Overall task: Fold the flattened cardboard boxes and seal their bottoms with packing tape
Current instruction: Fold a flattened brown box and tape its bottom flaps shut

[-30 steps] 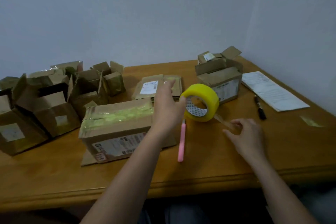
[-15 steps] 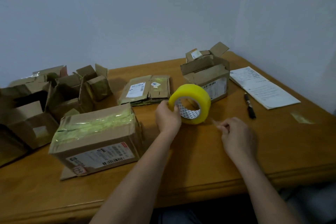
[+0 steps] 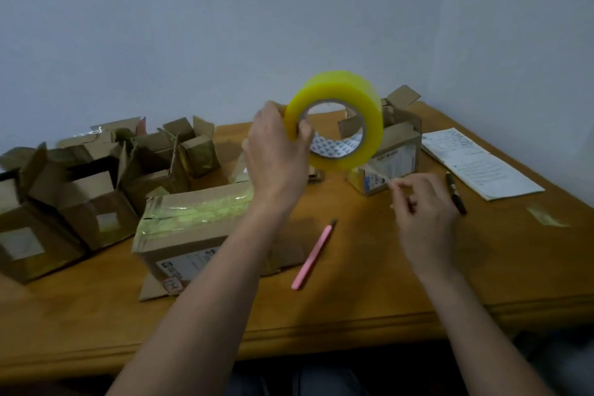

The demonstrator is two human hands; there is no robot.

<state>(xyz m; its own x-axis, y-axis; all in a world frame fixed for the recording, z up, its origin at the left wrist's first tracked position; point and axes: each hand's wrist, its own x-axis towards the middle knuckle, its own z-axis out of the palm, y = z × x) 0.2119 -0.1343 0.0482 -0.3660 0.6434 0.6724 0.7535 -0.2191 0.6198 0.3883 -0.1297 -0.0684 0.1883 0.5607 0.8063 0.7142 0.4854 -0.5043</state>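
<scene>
Holding the yellow tape roll (image 3: 334,120) raised above the wooden table (image 3: 369,270), the left hand (image 3: 276,154) gripped it with the thumb hooked into the core and the fingers curled round the outer rim. The right hand (image 3: 424,215) hung lower and to the right, its fingertips pinched together on what looked like the free end of the tape (image 3: 381,174), a thin clear strip running down from the roll; the strip was too faint to follow along its whole length.

A taped box (image 3: 196,228) sat just left of the left forearm, its upper face covered with yellowish tape. A pink utility knife (image 3: 313,255) lay on the table between the two forearms. Several open-flapped boxes (image 3: 96,183) crowded the left side, and another small box (image 3: 389,154) stood behind the roll. A black pen (image 3: 455,192) and a sheet of paper (image 3: 479,164) lay at the far right.

Judged from this, the risk lay in the loose strip. If the pinch slackened, the end could snap back onto the roll and be hard to find again. If the strip sagged or twisted while being drawn out, it could fold onto itself or catch on the small box behind it. The knife, lying near both wrists, could be nudged off the edge of the table.
</scene>
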